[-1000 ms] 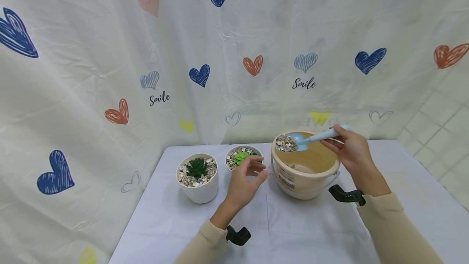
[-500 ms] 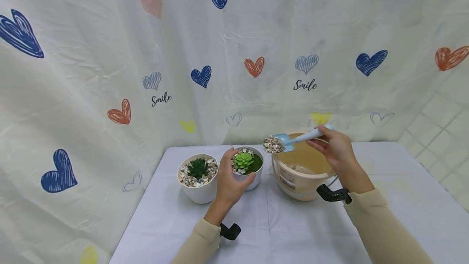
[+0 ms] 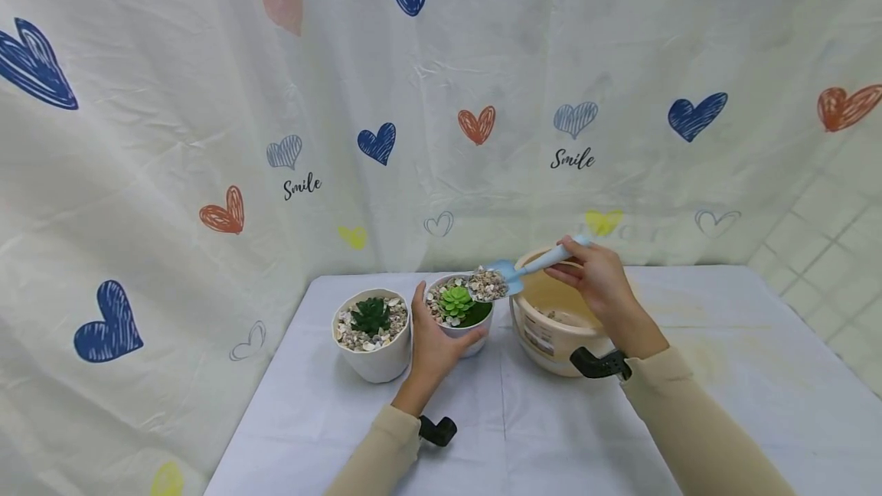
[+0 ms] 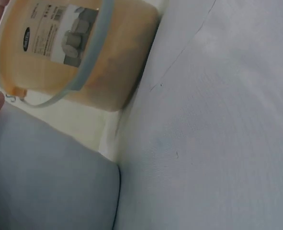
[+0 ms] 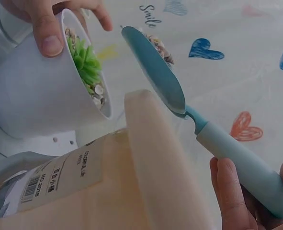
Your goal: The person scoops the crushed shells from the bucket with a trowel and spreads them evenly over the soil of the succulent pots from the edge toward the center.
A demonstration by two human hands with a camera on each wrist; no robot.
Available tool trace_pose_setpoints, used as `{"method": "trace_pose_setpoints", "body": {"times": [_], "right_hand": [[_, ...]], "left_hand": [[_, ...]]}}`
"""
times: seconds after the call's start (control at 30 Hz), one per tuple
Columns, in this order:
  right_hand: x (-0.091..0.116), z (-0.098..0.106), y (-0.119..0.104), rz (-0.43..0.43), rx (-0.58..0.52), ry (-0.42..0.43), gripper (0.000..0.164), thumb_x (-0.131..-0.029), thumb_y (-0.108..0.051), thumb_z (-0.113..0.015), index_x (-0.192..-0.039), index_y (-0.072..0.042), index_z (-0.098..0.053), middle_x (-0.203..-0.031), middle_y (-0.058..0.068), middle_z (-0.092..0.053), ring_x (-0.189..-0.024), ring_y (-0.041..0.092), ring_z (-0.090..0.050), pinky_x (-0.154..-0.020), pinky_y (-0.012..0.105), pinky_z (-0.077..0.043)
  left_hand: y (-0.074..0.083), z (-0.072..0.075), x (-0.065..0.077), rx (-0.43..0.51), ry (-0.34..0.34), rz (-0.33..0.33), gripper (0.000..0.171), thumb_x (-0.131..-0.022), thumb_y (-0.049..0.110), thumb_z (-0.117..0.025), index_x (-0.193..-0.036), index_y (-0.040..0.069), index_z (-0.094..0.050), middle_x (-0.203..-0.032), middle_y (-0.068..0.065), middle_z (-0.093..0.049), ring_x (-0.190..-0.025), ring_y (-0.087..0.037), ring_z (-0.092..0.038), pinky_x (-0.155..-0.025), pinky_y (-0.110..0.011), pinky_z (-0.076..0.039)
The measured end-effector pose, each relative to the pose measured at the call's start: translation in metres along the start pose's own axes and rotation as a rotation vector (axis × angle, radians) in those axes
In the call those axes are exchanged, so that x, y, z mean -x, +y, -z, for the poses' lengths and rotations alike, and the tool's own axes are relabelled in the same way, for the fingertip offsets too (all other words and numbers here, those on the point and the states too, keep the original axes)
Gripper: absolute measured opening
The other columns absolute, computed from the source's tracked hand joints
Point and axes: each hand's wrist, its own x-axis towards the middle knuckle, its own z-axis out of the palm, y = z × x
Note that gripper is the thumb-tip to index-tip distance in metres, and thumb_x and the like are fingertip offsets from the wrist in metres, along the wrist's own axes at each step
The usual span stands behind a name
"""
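My left hand (image 3: 437, 350) grips a small white pot (image 5: 40, 96) holding a light-green succulent (image 3: 455, 302), pebbles and a dark-green patch. In the right wrist view its thumb (image 5: 49, 36) lies on the outside of the pot near the rim, with other fingers beyond. My right hand (image 3: 598, 289) holds a small light-blue garden trowel (image 3: 508, 275) by its handle. A heap of mixed pebbles (image 3: 487, 284) lies on the trowel's blade, which hangs over the right side of this pot. In the left wrist view the pot (image 4: 50, 177) shows only as a large pale wall.
An orange-beige bucket (image 3: 544, 335) with a grey handle stands right of the held pot, under the right hand, with some pebbles inside. To the left is another white pot (image 3: 375, 364) with a dark-green succulent and pebbles. A heart-patterned curtain (image 3: 406, 197) hangs behind the white-covered table (image 3: 537, 435).
The loaded trowel has moved left from over the bucket to over the small pot. My left hand has gone from hovering in front of that pot to gripping its side.
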Motion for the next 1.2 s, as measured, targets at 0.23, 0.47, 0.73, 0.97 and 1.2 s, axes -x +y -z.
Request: {"method": "trace_pose_setpoints", "body": {"times": [0.23,0.47,0.73,0.97,1.2], "right_hand": [[-0.007,-0.01,0.009,-0.036,0.078,-0.045,0.017,-0.105,-0.025,-0.058,-0.107,-0.008,-0.062,-0.114,0.004,-0.055,-0.094,0.018,-0.074,-0.091,0.03,-0.059],[-0.017,-0.022,0.017,-0.035,0.1,-0.034,0.015,-0.105,-0.021,-0.057,-0.103,-0.008,-0.065,-0.1,0.002,-0.061,-0.086,0.018,-0.075,-0.086,0.033,-0.061],[-0.023,-0.028,0.023,-0.069,0.141,-0.037,0.017,-0.106,-0.021,-0.055,-0.107,-0.006,-0.063,-0.105,0.001,-0.06,-0.087,0.015,-0.074,-0.086,0.032,-0.061],[-0.022,-0.03,0.026,-0.081,0.22,-0.034,0.025,-0.107,-0.021,-0.054,-0.122,-0.001,-0.054,-0.111,0.002,-0.056,-0.089,0.013,-0.073,-0.087,0.031,-0.061],[-0.02,-0.032,0.026,-0.073,0.219,-0.031,0.017,-0.106,-0.021,-0.056,-0.115,-0.007,-0.059,-0.109,0.002,-0.059,-0.089,0.014,-0.073,-0.087,0.032,-0.061]], "left_hand": [[-0.01,-0.002,-0.004,0.111,0.021,0.099,0.138,-0.052,0.054,-0.1,-0.159,0.04,-0.014,-0.161,-0.01,-0.037,-0.145,-0.03,-0.043,-0.116,-0.054,-0.037],[-0.016,-0.001,-0.006,0.157,-0.016,0.112,0.131,-0.055,0.047,-0.101,-0.158,0.029,-0.023,-0.155,-0.004,-0.043,-0.142,-0.024,-0.045,-0.117,-0.049,-0.036],[-0.024,-0.001,-0.01,0.213,-0.053,0.097,0.126,-0.059,0.042,-0.1,-0.158,0.03,-0.023,-0.155,-0.001,-0.042,-0.142,-0.024,-0.044,-0.117,-0.05,-0.035],[-0.029,0.001,-0.012,0.272,-0.109,0.091,0.124,-0.062,0.034,-0.1,-0.159,0.03,-0.022,-0.157,-0.001,-0.039,-0.144,-0.023,-0.041,-0.119,-0.048,-0.033],[-0.03,0.003,-0.013,0.241,-0.119,0.085,0.126,-0.062,0.039,-0.099,-0.16,0.031,-0.02,-0.158,-0.003,-0.036,-0.146,-0.025,-0.038,-0.119,-0.051,-0.032]]}}
